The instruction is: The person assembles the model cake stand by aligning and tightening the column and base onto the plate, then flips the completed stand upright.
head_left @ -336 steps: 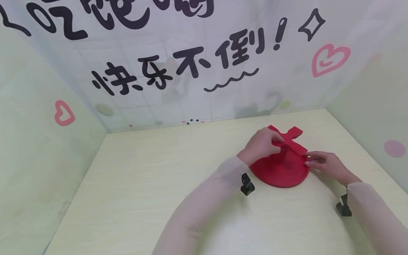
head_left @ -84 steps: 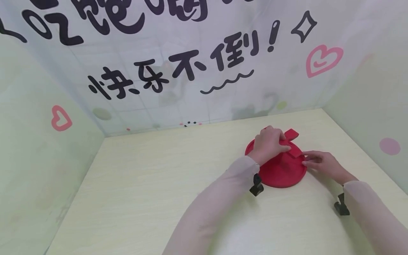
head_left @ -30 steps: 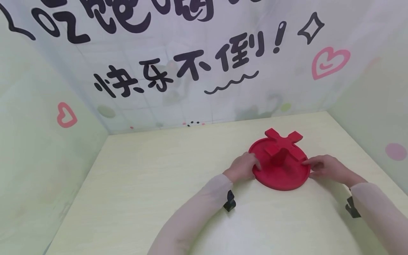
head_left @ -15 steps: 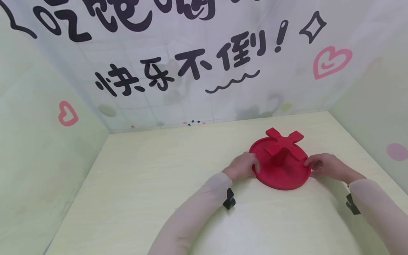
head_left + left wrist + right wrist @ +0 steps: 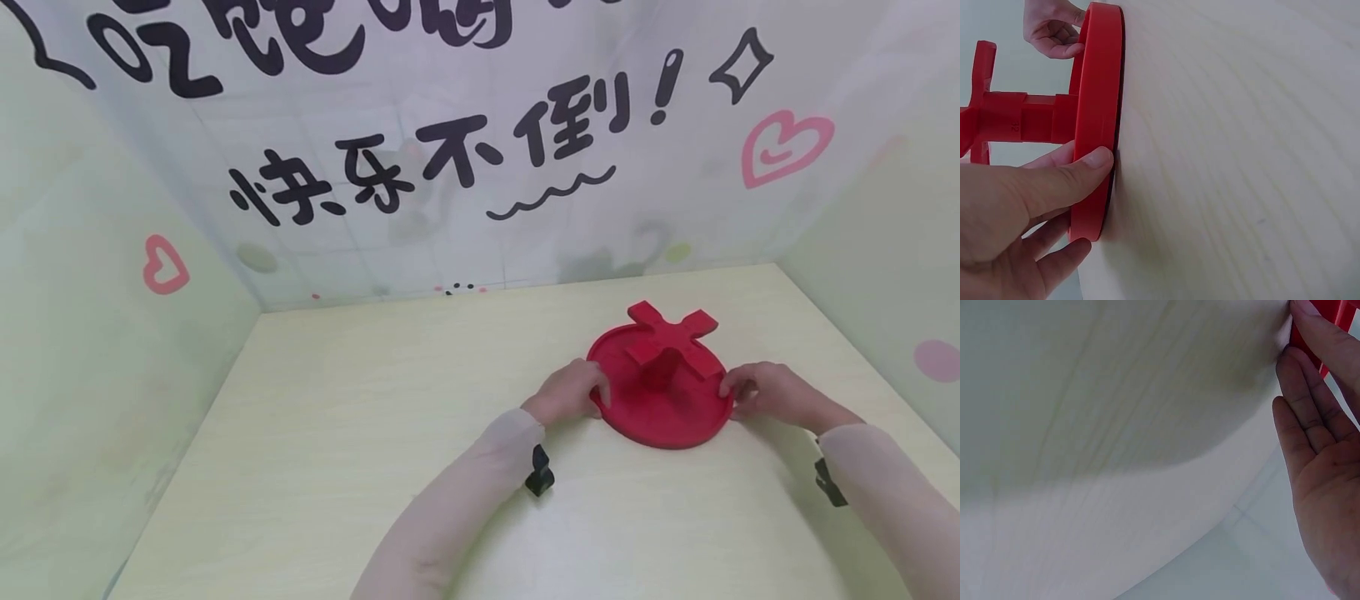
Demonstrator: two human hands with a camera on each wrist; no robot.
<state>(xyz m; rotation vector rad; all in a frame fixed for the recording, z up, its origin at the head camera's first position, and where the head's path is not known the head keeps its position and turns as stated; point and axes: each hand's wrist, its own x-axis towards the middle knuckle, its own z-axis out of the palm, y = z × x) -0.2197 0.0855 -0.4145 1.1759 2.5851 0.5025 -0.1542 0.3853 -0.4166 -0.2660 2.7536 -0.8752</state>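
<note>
A red stand with a round, rimmed base [image 5: 671, 423] sits on the table's right half. From its middle rises a short post [image 5: 658, 372], topped by a cross-shaped piece [image 5: 672, 336] with flat arms. My left hand [image 5: 572, 390] pinches the rim at the left; the left wrist view shows the thumb [image 5: 1088, 165] against the rim's outer wall [image 5: 1099, 81], other fingers reaching inside. Opposite it, my right hand [image 5: 772, 393] pinches the right edge between thumb and fingers. In the right wrist view, only a corner of the red rim [image 5: 1319, 325] shows beyond the right hand [image 5: 1329, 437].
The pale wood-grain table [image 5: 360, 433] spreads to the left and front. A printed white backdrop [image 5: 420, 250] stands behind it, with side walls [image 5: 82, 358] at left and right. Small black devices [image 5: 538, 472] hang at both wrists.
Earlier my left hand was at the cross-shaped top; by one second ago it had come down to the base's left rim. My right hand has stayed at the right rim. The stand sits nearly unmoved.
</note>
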